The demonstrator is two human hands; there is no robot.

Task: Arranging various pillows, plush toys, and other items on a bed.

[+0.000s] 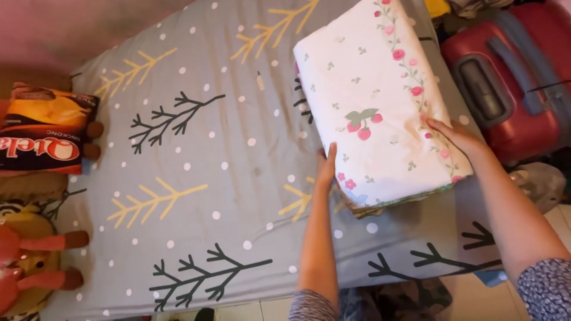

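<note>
The folded white floral cloth [380,101] lies on the bed [196,178], at its right side beside the red suitcase [505,89]. The left hand [326,169] presses flat against its near-left edge; the right hand [455,135] rests spread on its right edge. Even pressure from both sides would likely keep the layers square; neither hand grips.

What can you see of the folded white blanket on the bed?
The folded blanket is white soft cloth printed with pink flowers and green leaves, a flower vine along one edge. It forms a thick rectangular stack, lying flat and slanted on the grey bedsheet. The left hand presses its near-left side; the right hand rests on its right edge.
</note>
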